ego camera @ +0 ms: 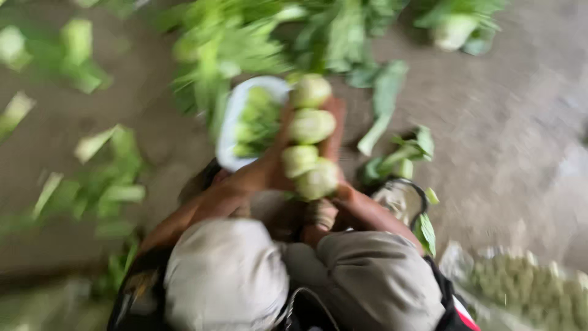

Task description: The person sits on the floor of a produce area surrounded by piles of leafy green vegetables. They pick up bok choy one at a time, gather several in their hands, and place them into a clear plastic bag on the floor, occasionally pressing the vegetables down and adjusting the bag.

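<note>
Head view, heavy motion blur. Both hands meet over a row of four pale green stems (308,138), trimmed vegetable bases lined up end to end. Left hand (269,165) cups the row from its left side, right hand (334,132) from its right; fingers look curled around the stems, hard to tell how tight. Row is lifted off the floor (502,122), above the person's knees (226,270).

Landmark = stems. Just left of them: white bowl (236,122) with more green pieces inside. Beyond them: big leaf pile (257,37). Right of them: loose leaves (392,98) and a sandal (401,199). Far left: scattered offcuts (104,184). Lower right of them: clear bag (527,288) of pale trimmed pieces.

Judgement: step in hand looks like gathering trimmed stems into a bunch. Next move would need a steady two-hand squeeze so the row doesn't break up, then a level carry to either bowl or bag; can't tell which.
</note>
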